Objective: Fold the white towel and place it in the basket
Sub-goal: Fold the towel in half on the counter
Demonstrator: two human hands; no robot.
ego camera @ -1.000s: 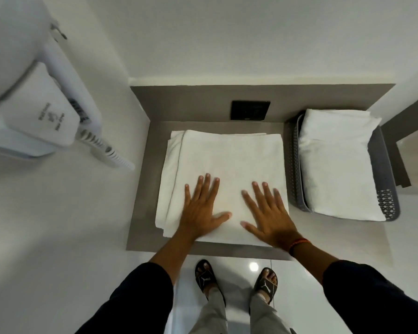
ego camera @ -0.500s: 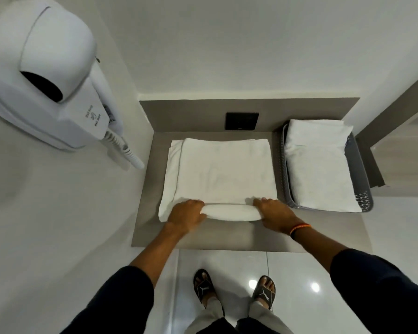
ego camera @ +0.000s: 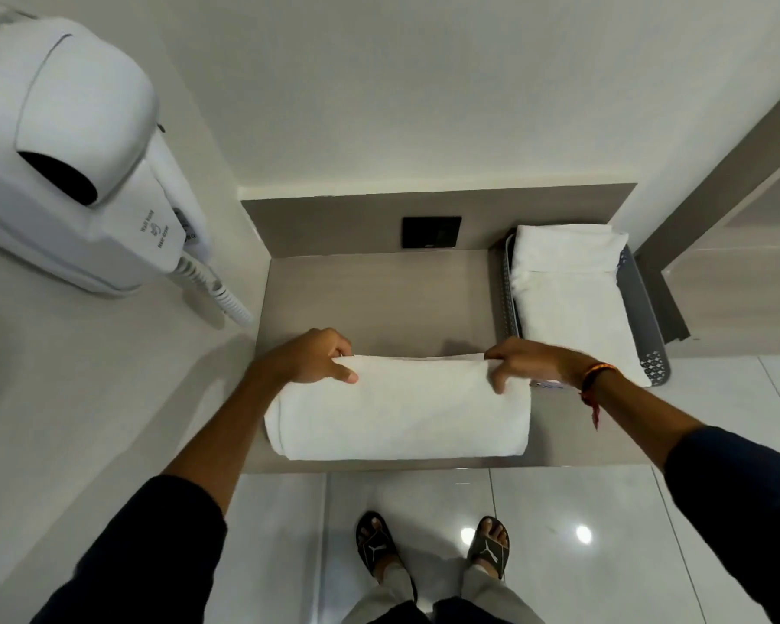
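Observation:
The white towel (ego camera: 397, 409) is folded into a thick oblong bundle at the front edge of the brown counter (ego camera: 379, 299). My left hand (ego camera: 311, 358) grips its far left corner, thumb on top. My right hand (ego camera: 521, 362) grips its far right corner, with an orange band on the wrist. The grey perforated basket (ego camera: 647, 317) stands to the right of the towel on the counter and holds another folded white towel (ego camera: 568, 286). My right hand is just left of the basket's near end.
A white wall-mounted hair dryer (ego camera: 73, 159) with a coiled cord (ego camera: 219, 295) hangs on the left wall. A black socket plate (ego camera: 431, 231) sits on the counter's back panel. Below the counter's front edge is glossy tiled floor with my sandalled feet (ego camera: 433, 547).
The towel lay flat under my open palms; both hands then took its near edge and folded it. It is now a narrower, thicker bundle near the counter's front, held at both far corners.

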